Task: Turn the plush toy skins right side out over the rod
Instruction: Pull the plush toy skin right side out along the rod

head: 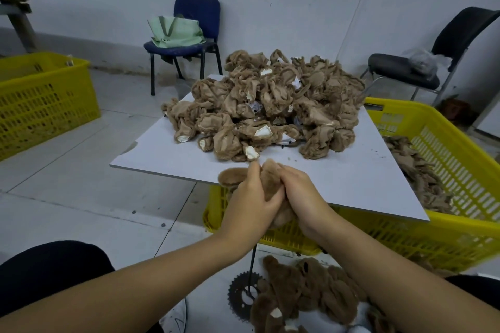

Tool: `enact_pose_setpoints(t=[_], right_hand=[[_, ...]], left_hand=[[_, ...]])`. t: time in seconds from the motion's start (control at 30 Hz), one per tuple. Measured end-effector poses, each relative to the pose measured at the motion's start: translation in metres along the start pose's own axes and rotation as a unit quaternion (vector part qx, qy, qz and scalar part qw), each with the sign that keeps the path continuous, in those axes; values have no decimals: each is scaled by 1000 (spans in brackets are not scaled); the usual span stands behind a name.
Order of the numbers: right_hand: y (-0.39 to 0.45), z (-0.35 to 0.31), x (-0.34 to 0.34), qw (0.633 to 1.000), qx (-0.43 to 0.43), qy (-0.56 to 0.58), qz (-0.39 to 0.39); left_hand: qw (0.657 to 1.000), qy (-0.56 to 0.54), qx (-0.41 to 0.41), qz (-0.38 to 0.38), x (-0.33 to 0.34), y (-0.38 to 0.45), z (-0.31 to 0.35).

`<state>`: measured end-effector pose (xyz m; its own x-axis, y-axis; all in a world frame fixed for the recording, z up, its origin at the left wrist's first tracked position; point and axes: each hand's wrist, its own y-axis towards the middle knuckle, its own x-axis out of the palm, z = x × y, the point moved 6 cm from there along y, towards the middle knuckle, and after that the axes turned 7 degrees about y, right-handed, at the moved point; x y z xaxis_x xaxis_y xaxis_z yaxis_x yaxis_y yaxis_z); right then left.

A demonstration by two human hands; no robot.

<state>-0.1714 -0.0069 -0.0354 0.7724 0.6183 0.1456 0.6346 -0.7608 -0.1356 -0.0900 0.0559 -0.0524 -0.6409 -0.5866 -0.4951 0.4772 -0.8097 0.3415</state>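
**Skin half turned, both hands clamped over the rod**

Left hand [250, 199] and right hand [296, 192] pressed together just off the near edge of the worktop [351, 178], fingers of both curled tight round one plush toy skin [272, 178]. Fur side already showing on that skin: a furry lobe poking out to the left of the left hand, more fur bulging below the palms. Rod [253, 259] visible only as a thin dark shaft dropping from under the hands to a toothed sprocket base [239, 296] on the floor; tip hidden inside the skin, so depth of seating impossible to tell.

Heaped on the worktop, well beyond the hands: pile of unturned skins [270, 105], pale backing outward. On the floor beside the sprocket: turned skins [311, 295], fur out. Under the worktop, a yellow crate [433, 170] with more fabric inside.

Likely trouble from here:
- Pulling down too hard with the rod tip lodged in a narrow limb: seam popped or backing pierced.
- Uneven pull, one hand ahead of the other: fabric bunched on the shaft, a limb left half inverted.
- Sideways force on so slim a shaft: rod bent or base tipped.
- Grip slipping on the fur: skin sprung back off the tip.
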Motion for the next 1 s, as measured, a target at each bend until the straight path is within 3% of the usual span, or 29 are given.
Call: enact_pose_setpoints(t=[0.1,0.23,0.37,0.53,0.6,0.7,0.83,1.0], right_hand=[[-2,-4,3,999,-42,4,7],[-6,-17,10,986,-161,-49,3],[-1,-14,11,990,-126,-48,-32],[6,1,7,996,-38,-78,-15],[5,-1,8,996,-56,-62,-23],[-3,-20,12,985,-166,-42,-26],[-10,-35,17,952,-280,-117,-48],[7,-11,7,969,-208,-132,-26]], left_hand=[[1000,-18,17,11,-1,-2,-2],[997,-52,57,24,2,-11,-2],[998,-41,43,33,6,-12,-3],[998,-26,49,40,1,-5,3],[995,-61,65,34,1,-5,5],[982,-145,110,46,-3,-9,11],[959,-232,152,49,-5,-12,15],[972,-202,118,12,5,-8,-6]])
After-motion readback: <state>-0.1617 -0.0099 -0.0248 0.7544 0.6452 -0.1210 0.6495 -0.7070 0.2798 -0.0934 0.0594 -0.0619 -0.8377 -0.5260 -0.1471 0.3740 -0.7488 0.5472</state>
